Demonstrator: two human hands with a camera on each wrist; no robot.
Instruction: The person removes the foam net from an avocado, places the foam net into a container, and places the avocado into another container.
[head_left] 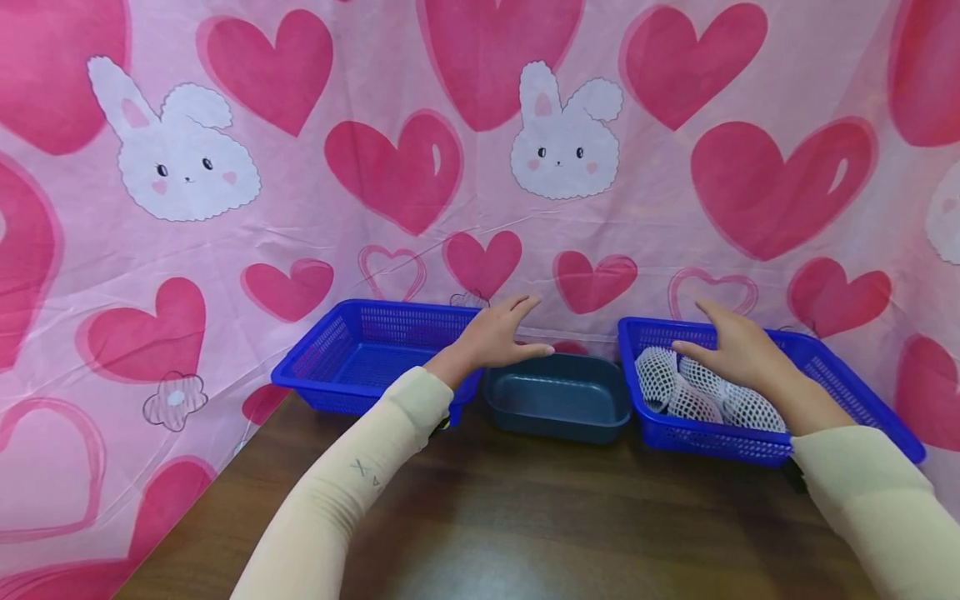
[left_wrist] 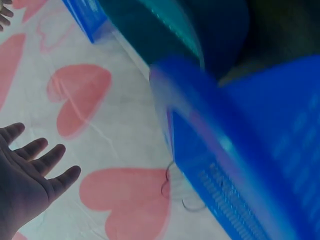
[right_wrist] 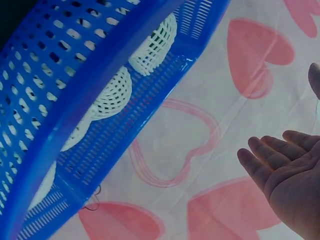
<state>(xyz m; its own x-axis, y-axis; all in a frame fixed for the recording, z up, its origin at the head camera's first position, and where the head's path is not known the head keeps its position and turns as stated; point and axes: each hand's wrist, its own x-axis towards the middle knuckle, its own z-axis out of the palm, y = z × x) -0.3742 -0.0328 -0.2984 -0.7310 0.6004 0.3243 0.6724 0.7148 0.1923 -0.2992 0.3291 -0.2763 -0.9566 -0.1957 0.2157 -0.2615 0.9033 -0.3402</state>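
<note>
My left hand (head_left: 495, 335) is over the right end of the left blue basket (head_left: 360, 367), fingers spread and holding nothing. In the left wrist view the same hand (left_wrist: 30, 172) shows its fingers apart. My right hand (head_left: 735, 350) hangs above the right blue basket (head_left: 720, 437), likewise with nothing in it. That basket holds several white foam net sleeves (head_left: 656, 379); whether anything is inside them I cannot tell. In the right wrist view the foam nets (right_wrist: 112, 95) lie behind the basket's slotted wall, and the right hand (right_wrist: 290, 172) has its fingers extended.
Between the two baskets stands a dark teal rectangular tub (head_left: 558, 392), nothing seen inside it. All three stand at the back of a brown wooden table (head_left: 510, 517). A pink cloth (head_left: 480, 192) with hearts and rabbits hangs right behind them.
</note>
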